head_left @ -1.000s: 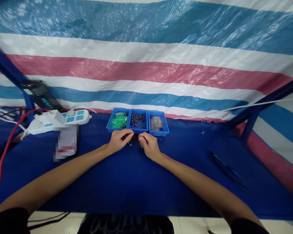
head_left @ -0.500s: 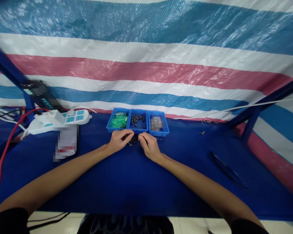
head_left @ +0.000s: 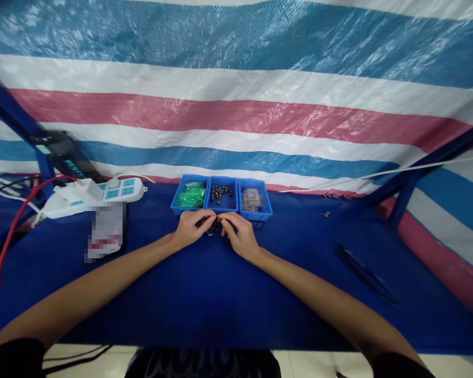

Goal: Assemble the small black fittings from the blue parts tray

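Observation:
My left hand and my right hand meet at the fingertips just in front of three blue bins. Each has thumb and fingers pinched together; whatever is between them is too small to make out. Beneath the fingertips, small dark screw-like pieces lie on the blue table, partly covered by my hands. The middle bin holds several similar dark pieces. Green plastic packets fill the left bin. In the right bin are clear plastic pieces.
On the left are a white power strip, a black box, a blurred-out flat item and a red cable. To the right lie dark-framed glasses and small loose metal pieces. A striped sheet hangs behind.
My right hand has moved slightly left, so its fingertips now meet those of my left hand. The left hand has stayed almost still.

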`<move>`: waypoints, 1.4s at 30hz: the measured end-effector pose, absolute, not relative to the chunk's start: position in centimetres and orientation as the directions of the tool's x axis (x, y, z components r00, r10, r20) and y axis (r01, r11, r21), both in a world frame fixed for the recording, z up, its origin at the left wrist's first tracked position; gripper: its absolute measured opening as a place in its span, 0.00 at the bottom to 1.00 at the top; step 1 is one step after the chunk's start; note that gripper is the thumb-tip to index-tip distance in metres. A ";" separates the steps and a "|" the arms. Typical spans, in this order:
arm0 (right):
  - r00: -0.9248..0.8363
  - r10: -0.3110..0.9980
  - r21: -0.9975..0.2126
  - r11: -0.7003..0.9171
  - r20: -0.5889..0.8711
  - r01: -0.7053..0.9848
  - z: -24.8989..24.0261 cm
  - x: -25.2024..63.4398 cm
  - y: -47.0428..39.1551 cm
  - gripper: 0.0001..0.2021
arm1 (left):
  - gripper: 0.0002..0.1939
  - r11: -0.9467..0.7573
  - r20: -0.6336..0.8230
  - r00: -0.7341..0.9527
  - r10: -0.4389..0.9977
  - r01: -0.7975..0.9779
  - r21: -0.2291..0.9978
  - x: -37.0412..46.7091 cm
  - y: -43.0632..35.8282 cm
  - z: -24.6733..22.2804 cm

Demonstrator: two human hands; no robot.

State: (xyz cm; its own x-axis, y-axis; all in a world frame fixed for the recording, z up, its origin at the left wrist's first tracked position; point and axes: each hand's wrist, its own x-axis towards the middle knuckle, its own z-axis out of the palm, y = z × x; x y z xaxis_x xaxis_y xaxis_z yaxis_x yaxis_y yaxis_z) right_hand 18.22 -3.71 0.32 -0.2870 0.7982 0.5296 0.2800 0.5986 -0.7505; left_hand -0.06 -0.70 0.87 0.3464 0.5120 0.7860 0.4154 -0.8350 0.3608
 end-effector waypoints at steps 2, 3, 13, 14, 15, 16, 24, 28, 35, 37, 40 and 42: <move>-0.271 0.807 -0.770 0.586 0.525 0.253 0.1 18.2 -3.7 0.12 | 0.05 -0.835 0.784 0.348 0.514 0.414 0.363 0.0 -0.7 0.9; -0.264 0.809 -0.775 0.583 0.526 0.243 0.0 18.2 -3.6 0.12 | 0.05 -0.834 0.784 0.347 0.514 0.415 0.363 0.0 -0.7 0.9; -0.231 0.822 -0.792 0.566 0.520 0.228 -0.5 18.3 -3.6 0.13 | 0.05 -0.834 0.782 0.348 0.517 0.410 0.369 -0.1 -0.6 0.8; -0.229 0.821 -0.791 0.568 0.523 0.228 -0.4 18.3 -3.6 0.13 | 0.05 -0.834 0.781 0.349 0.518 0.409 0.371 -0.1 -0.6 0.8; -0.228 0.819 -0.790 0.571 0.527 0.225 -0.4 18.3 -3.6 0.12 | 0.05 -0.833 0.779 0.350 0.520 0.409 0.372 -0.1 -0.6 0.8; -0.224 0.816 -0.788 0.575 0.532 0.222 -0.3 18.3 -3.7 0.12 | 0.05 -0.833 0.778 0.351 0.521 0.410 0.373 -0.1 -0.6 0.9; -0.232 0.829 -0.780 0.558 0.509 0.282 0.1 18.1 -3.9 0.09 | 0.05 -0.839 0.787 0.350 0.509 0.405 0.362 0.0 -0.7 0.9; -0.306 0.813 -0.763 0.576 0.496 0.294 0.4 18.2 -3.9 0.11 | 0.05 -0.837 0.784 0.353 0.511 0.411 0.360 0.0 -0.6 0.7; -0.306 0.778 -0.691 0.628 0.548 0.358 0.6 18.2 -4.1 0.11 | 0.05 -0.837 0.784 0.353 0.511 0.411 0.360 -0.1 -0.6 0.6; -0.289 0.783 -0.697 0.621 0.550 0.358 0.5 18.1 -4.1 0.12 | 0.05 -0.836 0.781 0.357 0.513 0.413 0.361 -0.1 -0.5 0.5; -0.263 0.797 -0.709 0.604 0.544 0.364 0.4 18.0 -4.2 0.14 | 0.04 -0.840 0.782 0.362 0.508 0.410 0.356 -0.1 -0.5 0.5; -0.255 0.801 -0.713 0.598 0.541 0.366 0.4 18.0 -4.2 0.15 | 0.04 -0.841 0.781 0.366 0.507 0.410 0.354 -0.1 -0.5 0.5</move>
